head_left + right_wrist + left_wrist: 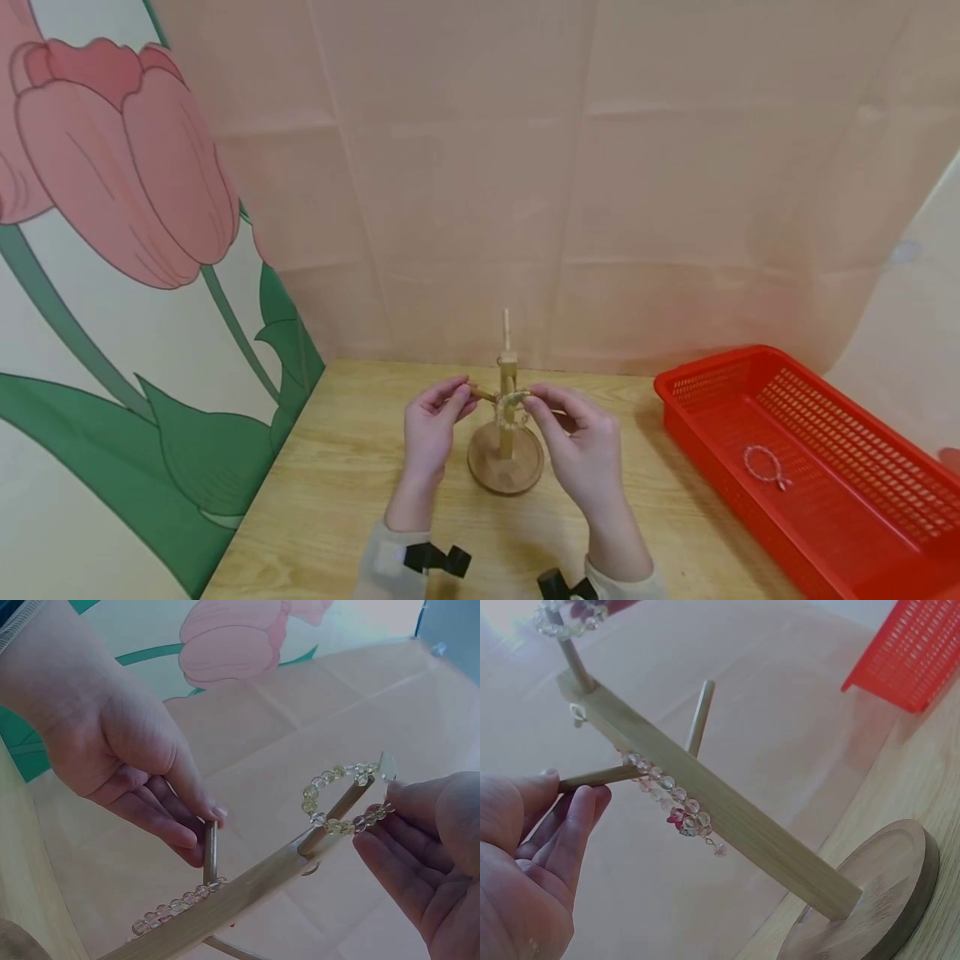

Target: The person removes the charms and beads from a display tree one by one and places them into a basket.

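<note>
Pale beaded bracelet (310, 804) at tip of upper peg (352, 799); whether loop encircles peg, cannot tell. Likely light, flexible, slick, cord the weak spot; best pinched by few beads. Roundish ring, no clear long axis; hangs from grip, opening toward person. Right hand (581, 446): fingers pinch bracelet's edge. Left hand (431, 435): fingers pinch lower peg (211, 851). Wooden stand (742, 819) upright on desk (337, 483); red basket (847, 508) to right.

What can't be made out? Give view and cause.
Head: near end of red basket, cut off by edges.
Head: bead detail of bracelet inside it, too small.
Left wrist: most of right hand, cut by top edge.
Right wrist: most of stand base, cut by corner.
</note>
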`<state>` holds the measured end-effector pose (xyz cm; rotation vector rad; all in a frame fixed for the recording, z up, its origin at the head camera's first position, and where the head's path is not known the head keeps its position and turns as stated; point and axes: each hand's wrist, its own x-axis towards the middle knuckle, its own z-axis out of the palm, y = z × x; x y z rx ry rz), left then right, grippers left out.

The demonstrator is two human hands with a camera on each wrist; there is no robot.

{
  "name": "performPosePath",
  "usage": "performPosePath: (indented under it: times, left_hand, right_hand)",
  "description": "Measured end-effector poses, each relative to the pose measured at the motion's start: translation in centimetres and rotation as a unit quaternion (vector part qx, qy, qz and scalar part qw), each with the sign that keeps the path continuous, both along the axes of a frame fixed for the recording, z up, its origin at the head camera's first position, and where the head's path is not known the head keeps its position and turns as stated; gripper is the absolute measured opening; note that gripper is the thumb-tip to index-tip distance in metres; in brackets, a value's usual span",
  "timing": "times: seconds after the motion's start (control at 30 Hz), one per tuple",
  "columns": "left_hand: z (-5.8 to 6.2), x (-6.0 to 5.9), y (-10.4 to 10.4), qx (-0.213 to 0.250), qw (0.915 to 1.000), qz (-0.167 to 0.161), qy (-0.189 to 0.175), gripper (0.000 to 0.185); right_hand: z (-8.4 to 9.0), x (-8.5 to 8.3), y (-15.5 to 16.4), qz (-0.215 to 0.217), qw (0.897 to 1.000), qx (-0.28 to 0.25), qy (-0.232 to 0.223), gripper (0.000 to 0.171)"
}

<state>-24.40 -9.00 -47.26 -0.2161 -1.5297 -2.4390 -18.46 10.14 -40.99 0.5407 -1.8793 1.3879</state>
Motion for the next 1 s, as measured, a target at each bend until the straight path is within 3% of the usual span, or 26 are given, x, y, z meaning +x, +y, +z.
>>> performPosePath:
  times: [1.0]
  left_hand:
    - [0.2, -0.1, -0.1, -0.002, 1.0, 0.004, 0.001, 0.018]
  right_hand:
    - [0.2, -0.4, 1.3, -0.024, 1.0, -0.008, 0.006, 0.018]
